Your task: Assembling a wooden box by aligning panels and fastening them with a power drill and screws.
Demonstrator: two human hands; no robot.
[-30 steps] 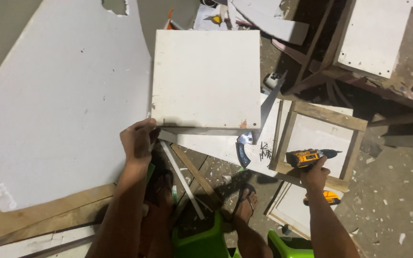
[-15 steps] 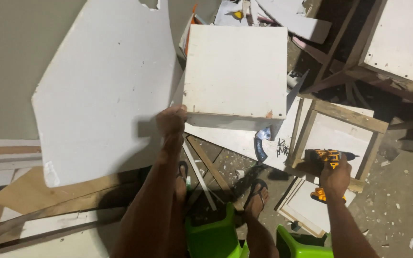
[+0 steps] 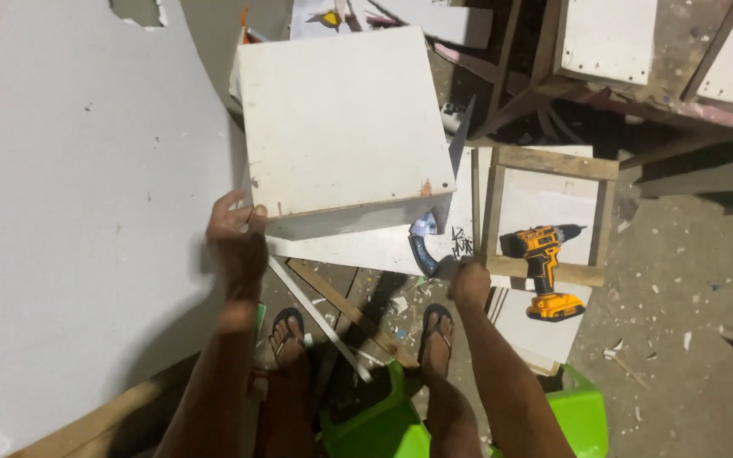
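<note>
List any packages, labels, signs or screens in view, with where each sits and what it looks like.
No packages, signs or screens show.
Marking: a small dark scribble on the white sheet below the white box, near the right hand; too small to make out.
Sticker: a yellow and dark patch on a white sheet at the top edge, behind the box.
Drill: orange and black, lying on the wooden-framed panel; any label is too small to tell.

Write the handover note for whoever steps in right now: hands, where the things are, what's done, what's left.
Left hand: grips the near left corner of the white box.
Right hand: holds nothing, down by the white sheet under the box.
Cordless drill: lying on the wood-framed panel, right of the right hand.
Done: drill is set down, box is steadied.
Left: nothing shows whether the box is fastened; check its joints.
</note>
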